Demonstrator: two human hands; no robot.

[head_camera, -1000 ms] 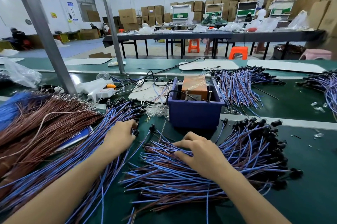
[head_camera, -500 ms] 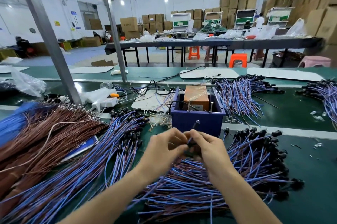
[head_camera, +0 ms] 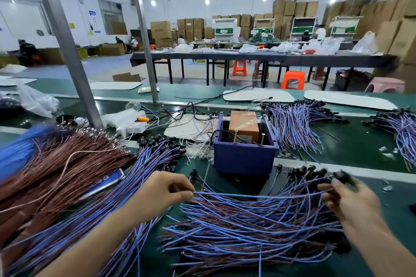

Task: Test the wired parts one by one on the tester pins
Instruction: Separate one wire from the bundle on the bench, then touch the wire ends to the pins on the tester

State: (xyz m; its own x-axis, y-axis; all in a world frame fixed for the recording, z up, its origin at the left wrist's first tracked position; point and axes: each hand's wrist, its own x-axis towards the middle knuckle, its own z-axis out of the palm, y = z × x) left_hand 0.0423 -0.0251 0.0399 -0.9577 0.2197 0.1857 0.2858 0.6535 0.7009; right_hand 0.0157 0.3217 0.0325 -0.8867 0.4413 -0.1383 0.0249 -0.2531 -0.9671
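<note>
Now drawn apart, left hand (head_camera: 162,191) and right hand (head_camera: 353,200) each pinch one end of the wired part (head_camera: 258,196) between them.

Green bench (head_camera: 351,148): heap of blue-purple wired parts (head_camera: 247,231) front centre, brown wire heap (head_camera: 56,171) left, blue tester box (head_camera: 244,159) behind front heap, 1 more bundle (head_camera: 297,123) right of box, white power strip (head_camera: 132,127) back left.

A single head-worn wide-angle camera looks forward and down across the counter (head_camera: 351,141), close above the fingers (head_camera: 182,181), the factory hall (head_camera: 236,6) stretching beyond them
</note>
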